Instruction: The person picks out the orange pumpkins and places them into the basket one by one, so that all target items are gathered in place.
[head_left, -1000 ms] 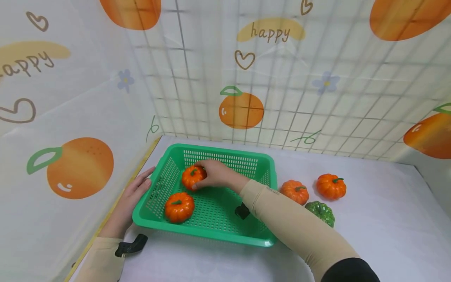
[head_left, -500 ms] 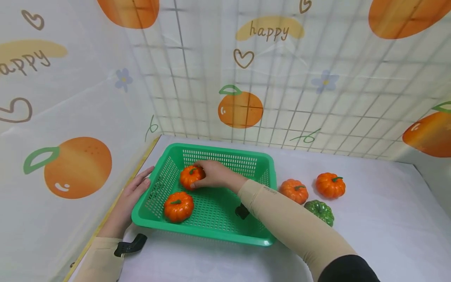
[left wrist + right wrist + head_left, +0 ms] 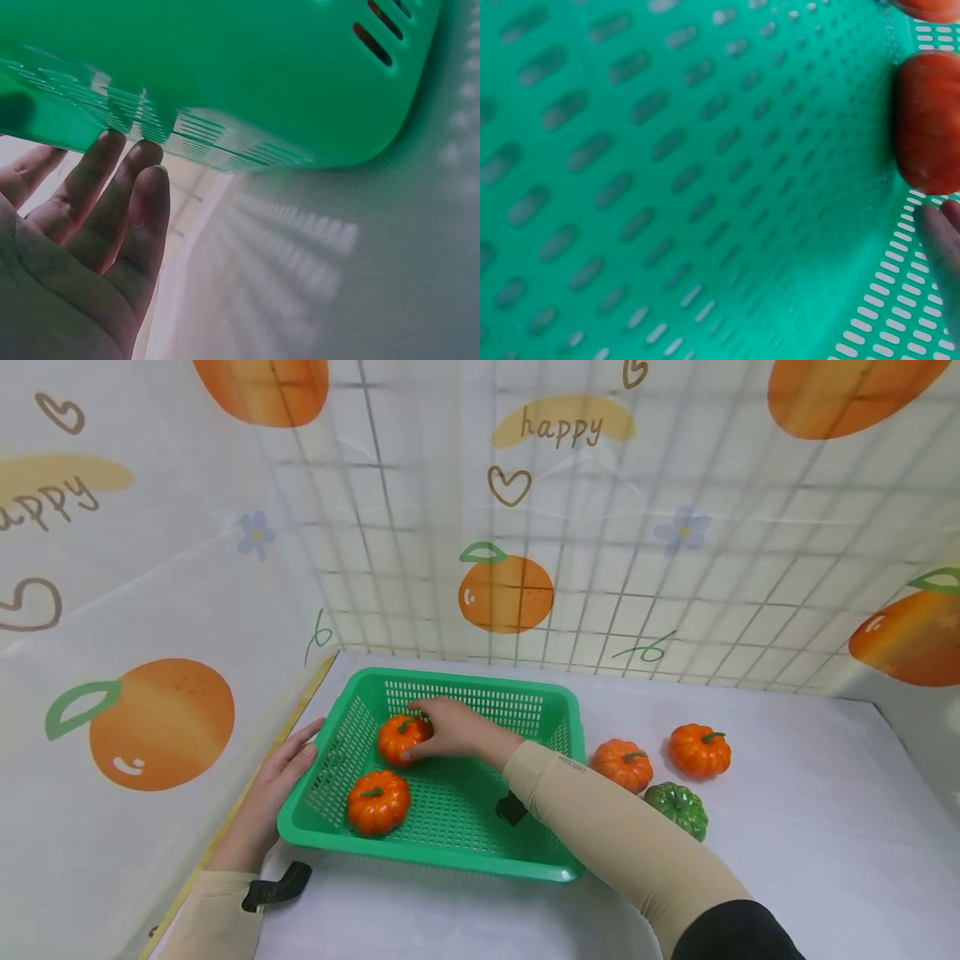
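Note:
Inside a green plastic basket [image 3: 480, 862], my right hand [image 3: 461, 731] holds an orange toy pumpkin [image 3: 397, 742] between thumb and fingers, near the back left corner. A second orange pumpkin [image 3: 378, 803] sits in front of it on the basket floor. The right wrist view catches fingertips [image 3: 932, 225] right at the lower edge of the held pumpkin [image 3: 930, 124]. My left hand [image 3: 277, 789] lies along the basket's left side from outside. Its extended fingers [image 3: 146, 202] reach the slotted wall in the left wrist view.
Right of the basket, two orange pumpkins, one nearer [image 3: 622, 766] and one farther [image 3: 699, 752], stand with a green pumpkin [image 3: 677, 808] on the white tabletop [image 3: 810, 827]. Fruit-printed curtains [image 3: 585, 527] over a wire grid close off the back and left.
The right hand and its pumpkin have shifted slightly left inside the basket. The left hand keeps its place at the basket's side. The head view has turned a little.

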### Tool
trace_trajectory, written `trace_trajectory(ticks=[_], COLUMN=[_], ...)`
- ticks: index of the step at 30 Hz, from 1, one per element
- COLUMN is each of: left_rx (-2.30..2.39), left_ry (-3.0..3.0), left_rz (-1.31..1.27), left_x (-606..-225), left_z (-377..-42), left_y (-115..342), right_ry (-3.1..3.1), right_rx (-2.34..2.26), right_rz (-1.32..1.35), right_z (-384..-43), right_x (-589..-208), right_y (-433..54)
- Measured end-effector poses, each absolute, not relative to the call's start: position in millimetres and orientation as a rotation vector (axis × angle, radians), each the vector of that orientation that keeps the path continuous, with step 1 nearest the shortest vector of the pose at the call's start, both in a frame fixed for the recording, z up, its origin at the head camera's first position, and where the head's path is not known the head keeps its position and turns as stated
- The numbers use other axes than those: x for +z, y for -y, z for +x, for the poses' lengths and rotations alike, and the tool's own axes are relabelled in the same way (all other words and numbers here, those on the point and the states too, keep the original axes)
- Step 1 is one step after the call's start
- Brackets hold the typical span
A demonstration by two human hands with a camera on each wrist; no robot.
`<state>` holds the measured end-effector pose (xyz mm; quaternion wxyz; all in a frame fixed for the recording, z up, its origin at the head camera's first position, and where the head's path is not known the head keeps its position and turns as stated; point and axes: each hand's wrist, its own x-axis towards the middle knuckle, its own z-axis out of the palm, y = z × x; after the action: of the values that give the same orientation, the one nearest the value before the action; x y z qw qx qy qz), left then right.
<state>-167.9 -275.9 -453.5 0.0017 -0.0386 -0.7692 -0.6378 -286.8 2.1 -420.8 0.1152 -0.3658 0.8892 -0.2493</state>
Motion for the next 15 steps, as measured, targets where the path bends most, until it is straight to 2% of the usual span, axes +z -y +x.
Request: trace_trajectory(ticks=[15], left_rx=[-1.994], left_ry=[2.411], left_rz=[-0.11], left_x=[-450.7], left_z=[-165.3], left_y=[275.5], right_ry=[-2.477], right_rx=[-0.887], right_rz=[-1.121], right_z=[-288.2], right_x=[-399.9], right_y=[-27.4])
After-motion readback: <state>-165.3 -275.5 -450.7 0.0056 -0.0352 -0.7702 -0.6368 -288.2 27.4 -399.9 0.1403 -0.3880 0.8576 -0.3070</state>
